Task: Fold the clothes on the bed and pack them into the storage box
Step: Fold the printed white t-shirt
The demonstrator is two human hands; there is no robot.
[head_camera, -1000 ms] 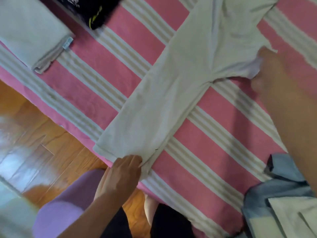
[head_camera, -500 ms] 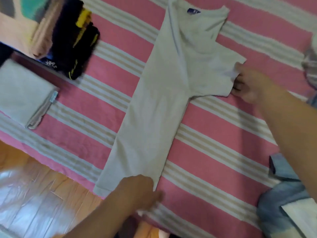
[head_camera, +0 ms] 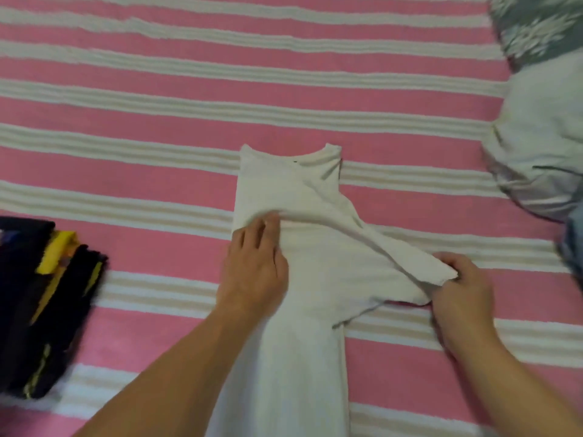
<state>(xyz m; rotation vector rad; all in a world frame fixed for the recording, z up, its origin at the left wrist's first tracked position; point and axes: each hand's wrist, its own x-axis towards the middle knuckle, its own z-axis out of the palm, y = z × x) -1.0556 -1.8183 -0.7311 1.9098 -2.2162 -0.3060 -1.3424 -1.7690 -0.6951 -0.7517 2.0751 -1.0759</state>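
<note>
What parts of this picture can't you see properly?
- Head view: the white T-shirt's bottom hem is cut off by the lower edge.
- The dark and yellow clothes are blurred and cut off by the left edge.
- The storage box is not in view.
- The cloth under the left hand is hidden.
- The right hand's fingertips are tucked under the sleeve.

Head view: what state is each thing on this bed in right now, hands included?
White shirt: lying flat, folded lengthwise, one sleeve sticking out to the right.
Sleeve: lifted off the bed, pinched at its end.
Left hand: flat, pressing the shirt's left edge.
Right hand: pinching the sleeve.
Dark clothes: folded, stacked at the left.
Grey bundle: crumpled, unfolded.
</note>
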